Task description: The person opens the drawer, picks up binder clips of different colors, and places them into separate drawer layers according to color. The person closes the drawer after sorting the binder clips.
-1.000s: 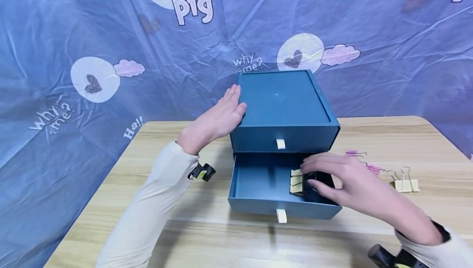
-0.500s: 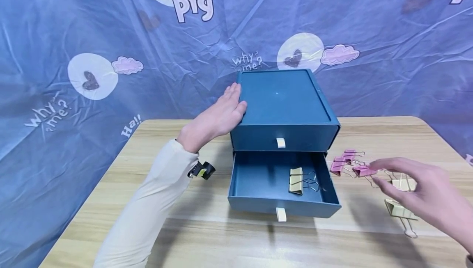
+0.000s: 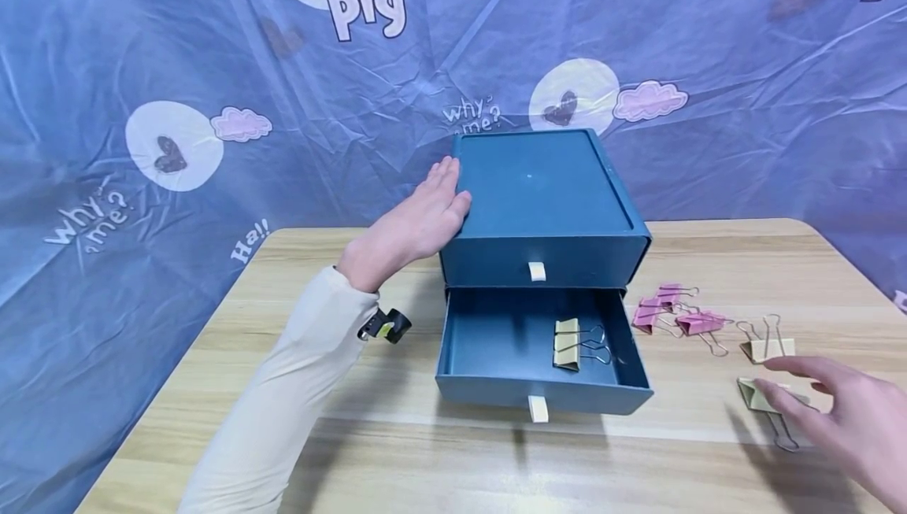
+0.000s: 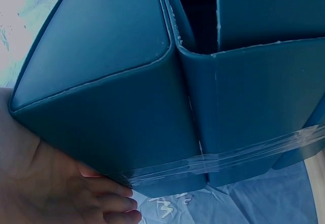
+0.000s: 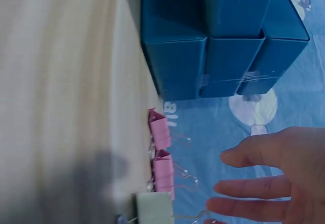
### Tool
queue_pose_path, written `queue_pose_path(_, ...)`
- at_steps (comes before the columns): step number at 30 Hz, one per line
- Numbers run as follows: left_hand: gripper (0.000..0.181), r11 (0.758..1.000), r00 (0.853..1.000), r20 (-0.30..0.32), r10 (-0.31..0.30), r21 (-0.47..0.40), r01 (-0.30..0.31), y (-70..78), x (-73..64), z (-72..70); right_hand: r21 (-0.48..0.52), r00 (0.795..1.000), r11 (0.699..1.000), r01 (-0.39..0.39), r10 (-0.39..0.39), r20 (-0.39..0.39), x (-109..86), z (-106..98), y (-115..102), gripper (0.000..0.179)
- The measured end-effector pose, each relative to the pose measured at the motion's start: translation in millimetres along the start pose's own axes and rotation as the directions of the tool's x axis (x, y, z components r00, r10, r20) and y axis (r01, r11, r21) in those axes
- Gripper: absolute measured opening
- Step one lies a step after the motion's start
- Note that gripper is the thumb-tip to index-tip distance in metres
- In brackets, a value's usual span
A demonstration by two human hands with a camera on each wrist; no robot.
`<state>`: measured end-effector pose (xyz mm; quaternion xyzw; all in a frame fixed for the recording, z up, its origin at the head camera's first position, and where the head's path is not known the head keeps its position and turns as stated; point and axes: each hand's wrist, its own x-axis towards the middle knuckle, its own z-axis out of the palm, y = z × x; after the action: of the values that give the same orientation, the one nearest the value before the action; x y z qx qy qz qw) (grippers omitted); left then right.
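Observation:
My left hand (image 3: pixel 411 231), fingers straight, rests against the left side of a blue two-drawer box (image 3: pixel 546 183). The left wrist view shows this hand (image 4: pixel 66 188) along the box's edge. Below, the lower drawer (image 3: pixel 496 341) is pulled out, with a cream binder clip (image 3: pixel 566 345) lying inside. At the right, my right hand (image 3: pixel 850 419) hovers with thumb and fingers spread, its thumb overlapping another cream binder clip (image 3: pixel 753 396). A third cream clip (image 3: pixel 771 350) stands just behind it. In the right wrist view nothing is between the fingers of this hand (image 5: pixel 284 178).
Three pink binder clips (image 3: pixel 700 321) lie on the wooden table (image 3: pixel 354 451) beside the box's right side. The upper drawer (image 3: pixel 489 262) is closed, with a white pull tab (image 3: pixel 537 271). A printed blue cloth (image 3: pixel 340 144) hangs behind.
My right hand has left the drawer and moved right to the cream clips on the table; the cream clip stays in the drawer. My left hand has kept its place.

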<state>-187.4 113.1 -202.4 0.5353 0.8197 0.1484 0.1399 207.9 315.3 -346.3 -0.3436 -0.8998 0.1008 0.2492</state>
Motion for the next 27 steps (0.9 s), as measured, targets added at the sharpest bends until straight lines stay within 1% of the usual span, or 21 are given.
queue_pose_path(4, 0.06, 1.0, 1.0, -0.003, 0.002, -0.003, -0.002, 0.6, -1.4, -0.3, 0.007, 0.999, 1.0, 0.012, -0.011, -0.038, -8.0, 5, 4, 0.035)
queue_pose_path(11, 0.061, 1.0, 1.0, -0.001, 0.002, -0.01, -0.002, 0.5, -1.8, -0.1, -0.014, 0.999, 1.0, 0.019, -0.02, -0.027, -14.9, 9, 7, 0.031)
queue_pose_path(18, 0.06, 1.0, 1.0, -0.003, 0.0, -0.014, 0.0, 0.2, -1.5, 0.2, -0.028, 0.997, 0.997, 0.079, -0.079, -0.02, -19.5, 16, 11, 0.038)
queue_pose_path(23, 0.06, 1.0, 1.0, -0.007, 0.006, -0.007, -0.006, 0.1, -1.5, 0.4, -0.017, 0.998, 0.998, 0.066, -0.066, -0.002, -21.1, 17, 12, 0.046)
queue_pose_path(27, 0.06, 1.0, 1.0, -0.011, 0.008, -0.003, -0.008, 0.2, -2.2, 0.0, -0.028, 1.0, 0.999, 0.024, -0.024, 0.02, -19.8, 17, 12, 0.054)
